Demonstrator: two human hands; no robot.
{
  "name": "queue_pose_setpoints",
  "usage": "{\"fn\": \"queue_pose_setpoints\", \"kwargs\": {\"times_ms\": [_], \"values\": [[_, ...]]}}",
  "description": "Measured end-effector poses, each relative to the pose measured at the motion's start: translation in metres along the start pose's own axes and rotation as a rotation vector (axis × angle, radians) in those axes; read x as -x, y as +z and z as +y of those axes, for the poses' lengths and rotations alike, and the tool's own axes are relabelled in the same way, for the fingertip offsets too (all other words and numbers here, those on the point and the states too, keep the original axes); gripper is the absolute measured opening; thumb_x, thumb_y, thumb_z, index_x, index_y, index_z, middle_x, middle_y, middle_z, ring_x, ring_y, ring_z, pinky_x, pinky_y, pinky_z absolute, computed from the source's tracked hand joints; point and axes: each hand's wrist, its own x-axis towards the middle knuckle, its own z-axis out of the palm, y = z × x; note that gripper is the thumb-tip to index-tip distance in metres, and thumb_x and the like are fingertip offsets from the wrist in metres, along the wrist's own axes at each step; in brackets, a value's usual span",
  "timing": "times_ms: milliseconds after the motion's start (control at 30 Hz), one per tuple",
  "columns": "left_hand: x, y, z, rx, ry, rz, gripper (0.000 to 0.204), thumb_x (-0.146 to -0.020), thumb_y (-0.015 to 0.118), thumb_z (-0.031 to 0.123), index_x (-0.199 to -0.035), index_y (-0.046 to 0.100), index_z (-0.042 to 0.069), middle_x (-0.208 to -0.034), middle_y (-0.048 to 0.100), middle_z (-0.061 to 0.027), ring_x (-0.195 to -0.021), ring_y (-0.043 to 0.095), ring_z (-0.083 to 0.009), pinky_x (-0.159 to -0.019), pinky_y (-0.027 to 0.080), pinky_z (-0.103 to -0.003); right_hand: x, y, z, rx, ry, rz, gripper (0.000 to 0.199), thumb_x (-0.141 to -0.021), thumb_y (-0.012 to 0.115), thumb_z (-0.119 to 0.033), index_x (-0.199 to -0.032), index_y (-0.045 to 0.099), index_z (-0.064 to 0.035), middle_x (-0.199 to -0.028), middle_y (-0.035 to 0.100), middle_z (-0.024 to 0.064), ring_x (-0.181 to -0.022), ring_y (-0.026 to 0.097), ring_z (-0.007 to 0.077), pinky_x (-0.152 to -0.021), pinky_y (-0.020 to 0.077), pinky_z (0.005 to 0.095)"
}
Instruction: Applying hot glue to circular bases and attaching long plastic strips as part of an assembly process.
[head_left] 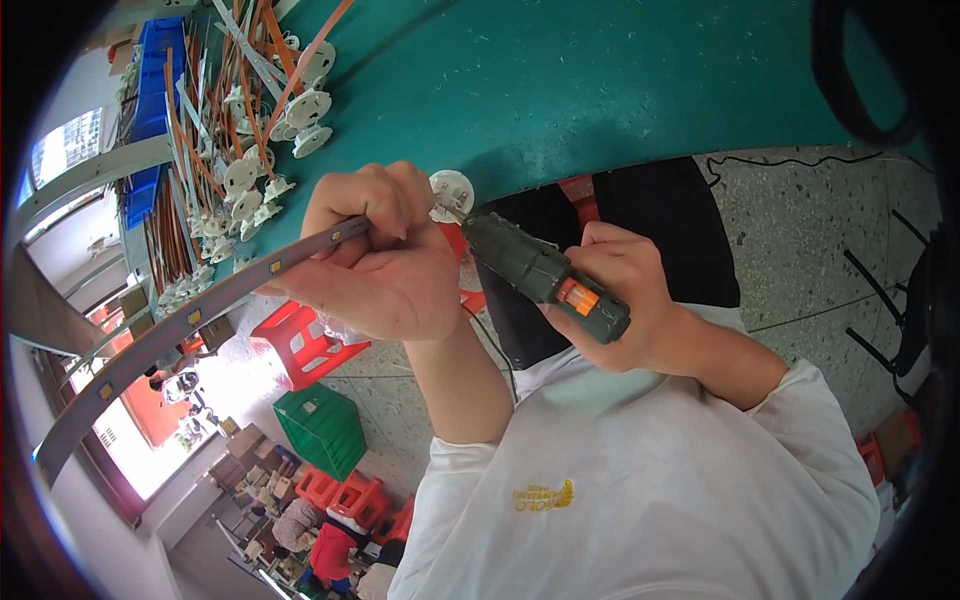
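Ahead of you, the green worktop [680, 80] spreads across the far side, with speckled floor [790, 250] showing to its right and nearer to you. Your white shirt [690, 480] fills the near middle, and your black trousers [660, 220] reach forward from it to the worktop's edge. At the far left of the worktop lies a heap of strips [190, 140], orange-brown and pale, with white round fittings [308, 108] gathered along its right side. One long grey light strip [195, 317], dotted with small yellowish squares, bows from your left hand [385, 255] out to the left rim of the view. To the left, beyond your left forearm, a green crate [320, 430] stands on the floor near a red stool [305, 345]; at the right edge there is a dark chair [912, 320]. Your left hand is turned palm up, its curled fingers gripping the end of the light strip, above the floor and just near of the worktop. Your right hand [625, 290] is wrapped around a dark green electric screwdriver [540, 270] (an orange label shows near its rear end), aimed left and away from you. Its thin bit meets the white disc [452, 192] right beside your left fingers, though you cannot tell from here whether the two actually touch, nor how your fingers hold the disc, since they hide its left edge.
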Motion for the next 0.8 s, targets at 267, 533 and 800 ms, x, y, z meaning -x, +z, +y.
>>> {"fn": "queue_pose_setpoints", "kwargs": {"times_ms": [267, 533, 800], "values": [[0.001, 0.0, 0.0, -0.041, -0.003, -0.003, 0.076, -0.095, 0.033, 0.076, -0.068, 0.043, 0.006, -0.055, 0.028, 0.0, -0.047, 0.02, -0.0118, -0.047, 0.012, -0.031, 0.001, -0.003, -0.002, 0.041, -0.043, 0.03, 0.022, -0.061, 0.074, -0.004, -0.082, 0.065, -0.0018, -0.069, 0.061, 0.0078, -0.056, 0.047, 0.0258, -0.053, 0.0387, 0.0344], [0.0, -0.001, -0.001, 0.009, -0.007, 0.054, 0.079, -0.096, 0.024, 0.076, -0.07, 0.044, 0.004, -0.055, 0.026, 0.0022, -0.049, 0.02, -0.0101, -0.047, 0.013, -0.029, 0.001, -0.004, -0.017, 0.191, -0.035, -0.025, 0.027, -0.062, 0.072, -0.006, -0.087, 0.064, -0.0003, -0.074, 0.061, 0.0103, -0.06, 0.051, 0.0305, -0.055, 0.0432, 0.0367], [-0.017, -0.009, 0.017, 0.046, -0.042, -0.038, 0.072, -0.099, 0.027, 0.07, -0.082, 0.046, 0.002, -0.059, 0.029, 0.0014, -0.052, 0.024, -0.0108, -0.05, 0.018, -0.028, -0.011, -0.061, -0.023, -0.763, 0.684, -0.334, 0.023, -0.078, 0.071, -0.001, -0.1, 0.068, 0.0024, -0.087, 0.07, 0.006, -0.083, 0.065, 0.0134, -0.071, 0.0497, 0.0306]]}}
